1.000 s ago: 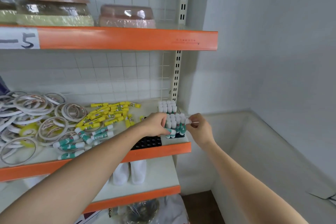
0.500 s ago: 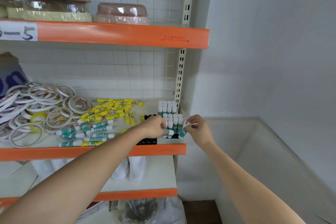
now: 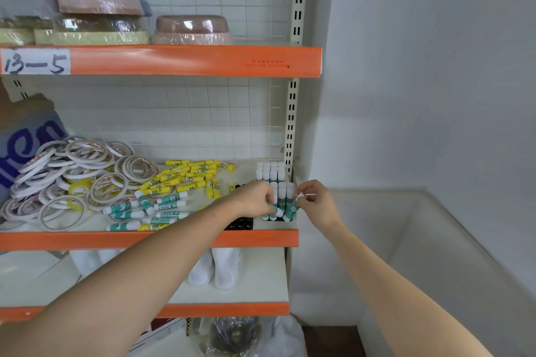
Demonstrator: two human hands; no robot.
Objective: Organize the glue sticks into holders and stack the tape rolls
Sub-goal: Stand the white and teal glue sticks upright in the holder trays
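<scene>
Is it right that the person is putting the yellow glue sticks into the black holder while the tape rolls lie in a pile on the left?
Not quite. The head view shows both hands, left hand and right hand, at the green glue sticks in the black holder. The yellow glue sticks lie loose on the shelf. The tape rolls are piled on the left.

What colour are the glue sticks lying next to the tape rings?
Some glue sticks are yellow, others teal with white caps; head view.
</scene>
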